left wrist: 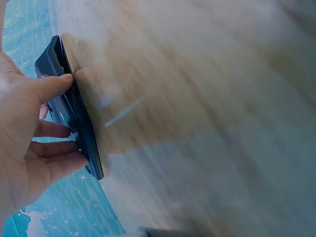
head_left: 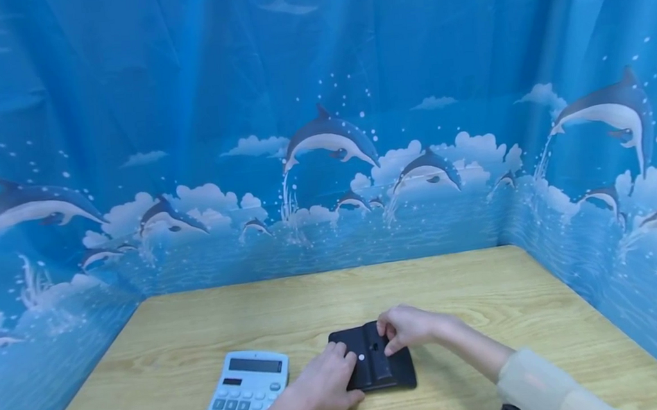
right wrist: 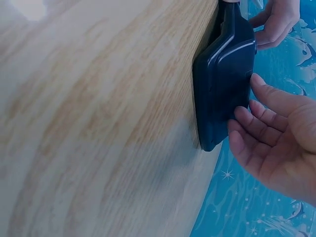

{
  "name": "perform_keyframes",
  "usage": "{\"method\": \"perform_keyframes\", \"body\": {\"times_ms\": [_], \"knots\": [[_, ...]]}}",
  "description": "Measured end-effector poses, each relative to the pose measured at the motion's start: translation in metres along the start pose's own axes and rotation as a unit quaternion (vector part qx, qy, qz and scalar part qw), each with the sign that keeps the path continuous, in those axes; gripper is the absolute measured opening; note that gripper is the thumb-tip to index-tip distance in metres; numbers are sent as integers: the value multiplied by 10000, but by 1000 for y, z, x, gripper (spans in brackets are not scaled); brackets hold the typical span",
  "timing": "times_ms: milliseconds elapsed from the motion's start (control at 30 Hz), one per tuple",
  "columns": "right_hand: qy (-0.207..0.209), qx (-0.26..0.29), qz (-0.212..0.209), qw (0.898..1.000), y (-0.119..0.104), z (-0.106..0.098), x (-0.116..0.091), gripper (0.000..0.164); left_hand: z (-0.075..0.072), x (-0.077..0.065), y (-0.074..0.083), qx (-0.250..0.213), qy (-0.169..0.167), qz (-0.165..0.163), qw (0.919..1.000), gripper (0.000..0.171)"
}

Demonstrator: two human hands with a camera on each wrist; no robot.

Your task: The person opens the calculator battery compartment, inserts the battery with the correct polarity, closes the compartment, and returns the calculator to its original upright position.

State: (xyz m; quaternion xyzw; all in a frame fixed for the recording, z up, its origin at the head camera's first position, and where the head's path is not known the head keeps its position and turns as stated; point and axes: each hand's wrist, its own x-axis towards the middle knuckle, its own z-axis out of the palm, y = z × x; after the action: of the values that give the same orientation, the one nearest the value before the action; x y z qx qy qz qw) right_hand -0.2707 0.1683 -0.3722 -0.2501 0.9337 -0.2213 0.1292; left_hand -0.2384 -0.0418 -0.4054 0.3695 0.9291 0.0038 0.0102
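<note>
A flat black device (head_left: 401, 374) lies on the table with a ridged side up; its kind is not certain. A small white disc (head_left: 361, 357) and a dark recess (head_left: 375, 347) show on that side. My left hand (head_left: 329, 377) grips its left part, thumb (left wrist: 58, 85) at the near edge and fingertips on top. From the right, my right hand (head_left: 409, 327) reaches over it, loosely bent fingers touching the surface beside the recess. The right wrist view shows its fingertips (right wrist: 242, 114) against the black casing, nothing visible between them and the thumb.
A light blue calculator (head_left: 243, 392) lies face up left of my left hand, its lower end cut off by the frame. The wood-grain table (head_left: 290, 311) ends against a blue dolphin-print curtain (head_left: 240, 109) at the back and sides.
</note>
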Motion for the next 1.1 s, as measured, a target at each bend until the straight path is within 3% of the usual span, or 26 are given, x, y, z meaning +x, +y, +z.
{"method": "perform_keyframes", "body": {"times_ms": [367, 567, 733, 1100], "knots": [[-21, 220, -284, 9994, 12, 1, -9, 20, 0, -2, -1, -99, 88, 124, 9998, 47], [249, 294, -207, 9990, 12, 3, -10, 13, -3, -2, -1, -93, -11, 61, 9999, 48], [489, 294, 112, 9983, 7, 9, -7, 28, 0, -2, -1, -14, 11, 110, 9999, 48], [302, 427, 1126, 9923, 0, 13, -2, 35, -2, 0, -1, 27, -35, 64, 10000, 50]]}}
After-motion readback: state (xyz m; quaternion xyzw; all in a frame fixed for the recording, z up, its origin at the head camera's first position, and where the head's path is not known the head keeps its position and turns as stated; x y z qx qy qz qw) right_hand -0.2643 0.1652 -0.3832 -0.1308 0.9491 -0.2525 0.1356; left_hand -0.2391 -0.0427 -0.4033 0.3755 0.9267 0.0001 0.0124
